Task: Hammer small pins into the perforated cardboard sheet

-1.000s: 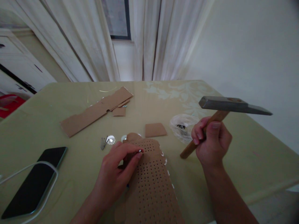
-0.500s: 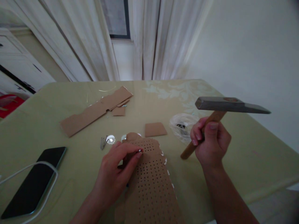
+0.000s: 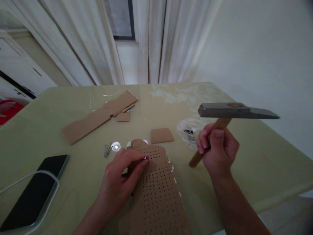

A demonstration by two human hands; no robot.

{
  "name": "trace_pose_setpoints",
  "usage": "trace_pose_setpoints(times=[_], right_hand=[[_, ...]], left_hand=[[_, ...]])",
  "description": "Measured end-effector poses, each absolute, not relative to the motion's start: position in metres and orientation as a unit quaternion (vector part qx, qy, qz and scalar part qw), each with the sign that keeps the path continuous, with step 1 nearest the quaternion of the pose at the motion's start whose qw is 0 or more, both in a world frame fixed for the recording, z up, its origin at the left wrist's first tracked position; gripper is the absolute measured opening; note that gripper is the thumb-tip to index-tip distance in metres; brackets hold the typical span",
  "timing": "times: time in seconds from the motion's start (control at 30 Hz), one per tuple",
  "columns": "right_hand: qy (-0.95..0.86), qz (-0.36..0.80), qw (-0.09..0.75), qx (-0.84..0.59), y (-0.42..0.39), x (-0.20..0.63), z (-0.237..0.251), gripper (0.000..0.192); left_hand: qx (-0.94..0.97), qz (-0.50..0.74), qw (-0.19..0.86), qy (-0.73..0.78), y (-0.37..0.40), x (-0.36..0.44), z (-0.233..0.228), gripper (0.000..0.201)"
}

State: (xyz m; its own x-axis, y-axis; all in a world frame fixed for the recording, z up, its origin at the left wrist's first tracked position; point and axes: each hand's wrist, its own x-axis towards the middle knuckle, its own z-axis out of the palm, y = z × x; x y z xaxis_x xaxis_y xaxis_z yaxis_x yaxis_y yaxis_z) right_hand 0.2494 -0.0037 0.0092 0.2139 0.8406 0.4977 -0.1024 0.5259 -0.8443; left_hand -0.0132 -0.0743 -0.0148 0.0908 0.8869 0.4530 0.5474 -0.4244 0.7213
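My right hand (image 3: 217, 147) is wrapped round the wooden handle of a hammer (image 3: 237, 111), its metal head raised above the table to the right. With thumb and forefinger, my left hand (image 3: 124, 173) pinches a nail (image 3: 145, 158), of which only the small bright head shows. The pinch rests over a brown cardboard strip (image 3: 158, 195) punched with rows of small holes. White bits stick out along the strip's right edge. Whether the nail's point is in the cardboard cannot be seen.
Several loose nails (image 3: 107, 150) lie left of my left hand beside a clear round disc (image 3: 115, 146). Farther back are a long cardboard piece (image 3: 97, 119), a small cardboard piece (image 3: 161, 135) and a clear plastic bag (image 3: 189, 132). A phone (image 3: 36, 192) with a white cable lies at left.
The hammer and my right hand have shifted slightly left. My left hand keeps its pinch on the nail over the cardboard, and the whole view has moved a little.
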Motion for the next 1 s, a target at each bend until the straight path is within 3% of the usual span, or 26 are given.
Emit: trace_pose_setpoints(times=[1.0], right_hand=[[-0.537,0.337,0.692,-0.344,-0.0060,0.2456,0.0101,0.035]], left_hand=[[0.708,0.457,0.172,0.510,-0.0744,-0.0123,-0.0146,0.012]])
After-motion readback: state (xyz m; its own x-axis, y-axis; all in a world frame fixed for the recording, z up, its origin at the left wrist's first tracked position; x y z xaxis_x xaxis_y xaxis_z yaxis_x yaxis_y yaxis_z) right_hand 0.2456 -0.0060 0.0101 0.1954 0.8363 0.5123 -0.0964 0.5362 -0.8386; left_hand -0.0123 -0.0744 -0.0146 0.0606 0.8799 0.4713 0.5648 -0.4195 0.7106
